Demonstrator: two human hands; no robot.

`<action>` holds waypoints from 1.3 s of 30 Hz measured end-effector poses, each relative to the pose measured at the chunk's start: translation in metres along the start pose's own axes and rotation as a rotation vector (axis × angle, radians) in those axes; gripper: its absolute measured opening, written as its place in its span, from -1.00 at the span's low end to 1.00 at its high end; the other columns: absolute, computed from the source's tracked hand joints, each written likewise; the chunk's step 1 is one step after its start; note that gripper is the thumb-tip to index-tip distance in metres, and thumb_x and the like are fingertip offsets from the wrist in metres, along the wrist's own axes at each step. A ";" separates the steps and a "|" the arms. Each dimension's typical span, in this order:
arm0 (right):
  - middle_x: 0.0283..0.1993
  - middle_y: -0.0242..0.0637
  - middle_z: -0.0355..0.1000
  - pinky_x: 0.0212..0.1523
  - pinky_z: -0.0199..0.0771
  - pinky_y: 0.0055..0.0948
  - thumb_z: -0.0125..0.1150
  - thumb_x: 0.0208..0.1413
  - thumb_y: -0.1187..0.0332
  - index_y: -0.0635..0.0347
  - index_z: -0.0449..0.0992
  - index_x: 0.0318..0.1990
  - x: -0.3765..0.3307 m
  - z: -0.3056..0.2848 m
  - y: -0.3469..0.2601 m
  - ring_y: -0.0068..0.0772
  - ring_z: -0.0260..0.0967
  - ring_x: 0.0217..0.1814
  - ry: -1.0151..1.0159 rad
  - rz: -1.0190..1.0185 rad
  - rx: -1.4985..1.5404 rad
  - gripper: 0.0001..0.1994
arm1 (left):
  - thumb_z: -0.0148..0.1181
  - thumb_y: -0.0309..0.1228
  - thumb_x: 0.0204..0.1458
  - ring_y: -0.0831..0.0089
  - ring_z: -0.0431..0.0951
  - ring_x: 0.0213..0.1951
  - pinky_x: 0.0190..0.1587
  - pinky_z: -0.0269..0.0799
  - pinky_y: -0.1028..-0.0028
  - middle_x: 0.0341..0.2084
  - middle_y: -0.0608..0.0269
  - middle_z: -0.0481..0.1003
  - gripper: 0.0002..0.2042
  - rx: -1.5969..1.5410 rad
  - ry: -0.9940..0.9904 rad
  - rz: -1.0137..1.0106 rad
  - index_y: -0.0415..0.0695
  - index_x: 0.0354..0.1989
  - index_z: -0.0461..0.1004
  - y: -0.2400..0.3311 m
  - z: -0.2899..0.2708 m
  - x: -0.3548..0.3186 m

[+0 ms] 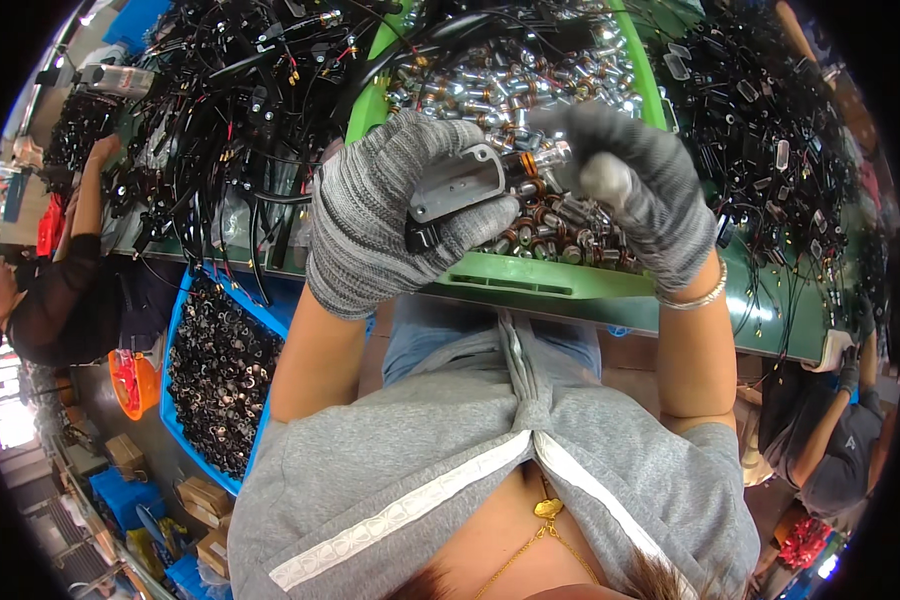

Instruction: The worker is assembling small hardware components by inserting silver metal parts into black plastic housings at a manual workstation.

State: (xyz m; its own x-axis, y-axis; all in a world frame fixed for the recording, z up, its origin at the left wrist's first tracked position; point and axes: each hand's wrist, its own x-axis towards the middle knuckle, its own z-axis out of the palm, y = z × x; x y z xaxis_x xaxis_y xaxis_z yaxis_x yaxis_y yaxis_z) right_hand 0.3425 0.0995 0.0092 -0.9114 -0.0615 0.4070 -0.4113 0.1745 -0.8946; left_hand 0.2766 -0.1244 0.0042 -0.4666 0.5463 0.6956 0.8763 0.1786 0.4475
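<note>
My left hand (pixel 385 205), in a grey knitted glove, is closed around a grey metal housing (pixel 460 185) with a hollow rectangular top and small holes at its corners. Beside the housing's right end shows a cylindrical part (pixel 538 160) with dark, orange and silver bands; I cannot tell whether it is joined to the housing. Close by on the right, my gloved right hand (pixel 640 185) is bent over the bin, its fingers smeared by motion. Below both hands lies a green bin (pixel 550 275) of small silver and copper-coloured cylindrical parts (pixel 510 90).
Black levers and cables (pixel 260 120) are heaped left of the bin, and more black parts (pixel 770 170) lie at the right. A blue crate (pixel 175 400) of small black pieces stands below the table edge at left. People work at both sides (pixel 60 290).
</note>
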 end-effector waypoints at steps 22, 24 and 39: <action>-0.45 -0.16 0.51 -0.33 0.47 -0.43 0.22 0.10 0.28 0.24 0.58 -0.32 0.002 0.001 -0.033 -0.31 0.48 -0.43 -0.071 0.070 -0.456 -0.80 | 0.52 -0.35 -0.30 0.35 0.60 -0.36 -0.27 0.53 0.40 -0.37 0.21 0.55 -0.40 -0.127 -0.067 -0.023 -0.06 -0.01 0.39 0.011 -0.002 0.002; -0.65 -0.18 0.42 -0.50 0.36 -0.37 0.13 0.16 0.05 0.22 0.59 -0.47 0.000 -0.005 -0.026 -0.33 0.34 -0.64 -0.142 0.178 -0.431 -0.61 | 0.50 -0.39 -0.26 0.40 0.59 -0.34 -0.25 0.53 0.42 -0.40 0.22 0.55 -0.52 -0.075 -0.154 -0.045 -0.14 -0.11 0.45 0.023 -0.010 0.013; -0.29 -0.37 0.55 -0.32 0.44 -0.61 0.27 0.11 0.22 0.28 0.55 -0.11 -0.020 -0.069 0.009 -0.66 0.40 -0.38 0.328 0.389 -0.066 -0.69 | 0.23 0.01 -0.05 0.15 0.38 0.14 0.19 0.28 0.28 0.12 0.01 0.32 -0.42 0.769 -0.437 -0.203 0.07 0.15 0.32 -0.070 -0.001 0.135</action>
State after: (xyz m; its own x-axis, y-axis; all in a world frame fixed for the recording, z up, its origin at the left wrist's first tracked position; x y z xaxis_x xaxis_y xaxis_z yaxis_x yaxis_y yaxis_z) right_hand 0.3582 0.1702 0.0054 -0.9393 0.3305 0.0924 -0.0314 0.1854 -0.9822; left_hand 0.1517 -0.0640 0.0677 -0.6712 0.6784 0.2990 0.6935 0.7170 -0.0699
